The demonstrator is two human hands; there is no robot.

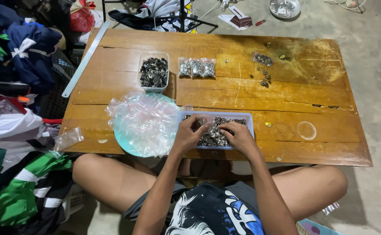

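Note:
I sit cross-legged at a low wooden table (pixel 286 93). Both my hands reach into a clear rectangular tray (pixel 247 118) full of small dark metal pieces (pixel 231 121) at the table's near edge. My left hand (pixel 187 134) holds a small clear plastic bag (pixel 200 122) over the tray's left end. My right hand (pixel 238 135) rests on the pile with fingers curled into the metal pieces. To the left of the tray lies a heap of empty clear bags (pixel 143 122) on a teal round plate (pixel 123 146).
A second clear tub of metal pieces (pixel 154 72) stands farther back, with three filled small bags (pixel 196 68) beside it. Loose pieces (pixel 264 76) lie at the back right. A metal ruler (pixel 85 60) runs along the left edge. Clothes (pixel 16 130) are piled on the left.

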